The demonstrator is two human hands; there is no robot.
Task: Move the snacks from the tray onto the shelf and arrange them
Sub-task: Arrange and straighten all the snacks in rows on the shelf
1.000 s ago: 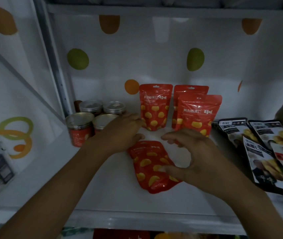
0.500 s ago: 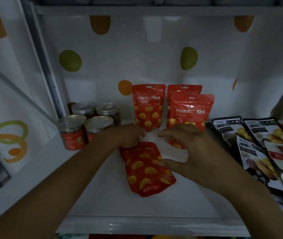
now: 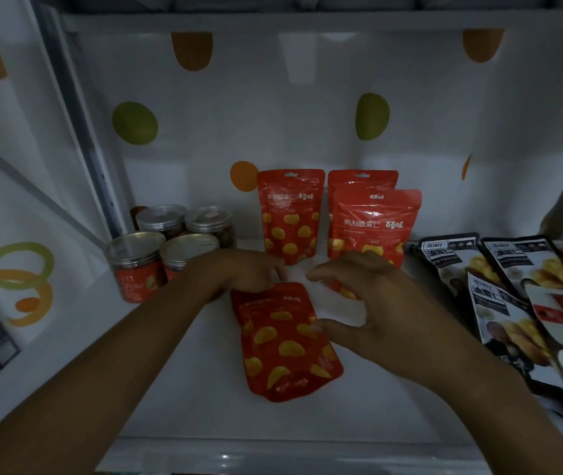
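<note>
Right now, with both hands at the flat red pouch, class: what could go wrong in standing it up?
The right hand arches just in front of the front standing pouch; lifting could knock it back onto the pouch behind. The left hand seems to grip the flat pouch only by its top edge, so it may sag or slip.

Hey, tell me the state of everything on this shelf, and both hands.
lying pouch, flat, closed.
standing pouches, three, upright, closed.
jars, four, upright, lidded.
black pouches, lying overlapped.
left hand, fingers curled on lying pouch's top.
right hand, arched open, thumb touching lying pouch.
</note>
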